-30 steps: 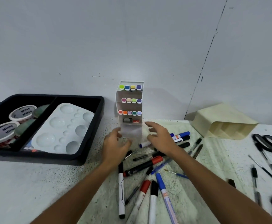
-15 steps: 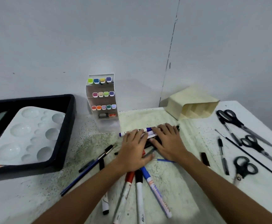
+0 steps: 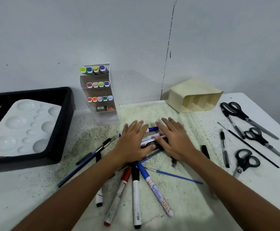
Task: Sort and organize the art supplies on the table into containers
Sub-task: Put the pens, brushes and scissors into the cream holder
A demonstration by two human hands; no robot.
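Head view: loose pile of marker pens (image 3: 152, 139) mid-bench, pinned flat under both hands. Left hand (image 3: 132, 142) and right hand (image 3: 174, 139) spread, fingers straight, palms down on it. Behind, white tiered marker rack (image 3: 99, 90); further right, cream slotted plastic organizer (image 3: 194, 95); far left, black tray (image 3: 66, 117) with white paint palette (image 3: 19, 129).

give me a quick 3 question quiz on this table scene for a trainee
1. True or false: both hands lie flat on the pile of markers.
2. Where do the scissors lie: A) in the black tray, B) on the table's right side, C) inside the cream organizer?
3. What sits in the black tray?

Key
1. True: the left hand and right hand press flat on the markers.
2. B: scissors, away from the cream organizer.
3. A white paint palette in the black tray.
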